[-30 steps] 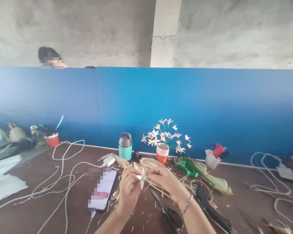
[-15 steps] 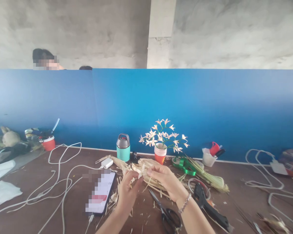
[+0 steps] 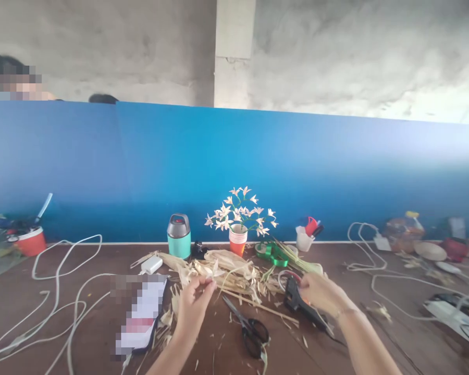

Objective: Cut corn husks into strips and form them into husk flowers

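Between the thumb and fingers of my left hand (image 3: 195,299), a small pale husk-like flower (image 3: 214,270) is pinched, petals up. My right hand (image 3: 324,292) is at a black glue gun (image 3: 305,307) lying on the table; its fingers curl down against the gun's side, and their tips are partly hidden. Black-handled scissors (image 3: 252,330) lie between my hands, blades pointing away to the left. Behind them spreads a heap of dry husks (image 3: 230,260). Similar pale flowers (image 3: 238,211) on green stems stand in a stack of paper cups (image 3: 238,242).
A phone (image 3: 143,315) and white charger (image 3: 151,264) lie left, among looping white cables (image 3: 58,281). A turquoise flask (image 3: 179,242), green ribbon (image 3: 271,253) and a white cup of pens (image 3: 304,239) stand along the blue partition (image 3: 180,156). A person's head shows beyond it.
My right hand has left the flower and moved right to the glue gun. My left hand still pinches the flower. The camera view has turned to the right.
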Demonstrator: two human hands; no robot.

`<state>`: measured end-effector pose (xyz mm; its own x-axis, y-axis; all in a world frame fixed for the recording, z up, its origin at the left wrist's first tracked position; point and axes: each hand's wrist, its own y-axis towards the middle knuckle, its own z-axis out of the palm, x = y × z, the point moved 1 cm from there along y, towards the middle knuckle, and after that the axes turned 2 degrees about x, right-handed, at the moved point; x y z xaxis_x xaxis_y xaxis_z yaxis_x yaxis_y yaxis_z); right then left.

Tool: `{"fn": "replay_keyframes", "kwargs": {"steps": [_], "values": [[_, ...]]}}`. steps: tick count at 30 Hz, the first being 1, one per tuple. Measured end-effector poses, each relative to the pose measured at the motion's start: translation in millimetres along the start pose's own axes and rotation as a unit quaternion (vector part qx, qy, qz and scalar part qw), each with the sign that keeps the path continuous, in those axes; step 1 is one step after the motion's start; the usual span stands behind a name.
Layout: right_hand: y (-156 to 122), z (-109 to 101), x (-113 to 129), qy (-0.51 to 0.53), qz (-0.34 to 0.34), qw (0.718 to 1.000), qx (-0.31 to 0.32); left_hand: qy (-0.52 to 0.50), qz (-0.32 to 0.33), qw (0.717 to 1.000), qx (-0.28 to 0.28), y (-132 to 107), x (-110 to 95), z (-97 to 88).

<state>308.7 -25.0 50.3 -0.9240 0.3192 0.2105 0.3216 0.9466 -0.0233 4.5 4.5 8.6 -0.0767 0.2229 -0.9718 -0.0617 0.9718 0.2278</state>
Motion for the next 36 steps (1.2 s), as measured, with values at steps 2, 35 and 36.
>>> {"fn": "replay_keyframes", "kwargs": {"steps": [2,35,36], "values": [[-10,19,-6,-0.035,0.021,0.999,0.025,-0.005,-0.008,1.000,-0.006,-2,0,1.3],[-51,93,114,0.423,-0.284,0.852,-0.118,-0.090,-0.085,0.991,0.041,2,15,7.1],[-51,92,114,0.420,-0.287,0.854,-0.112,-0.086,-0.081,0.992,0.040,1,15,7.0]]}}
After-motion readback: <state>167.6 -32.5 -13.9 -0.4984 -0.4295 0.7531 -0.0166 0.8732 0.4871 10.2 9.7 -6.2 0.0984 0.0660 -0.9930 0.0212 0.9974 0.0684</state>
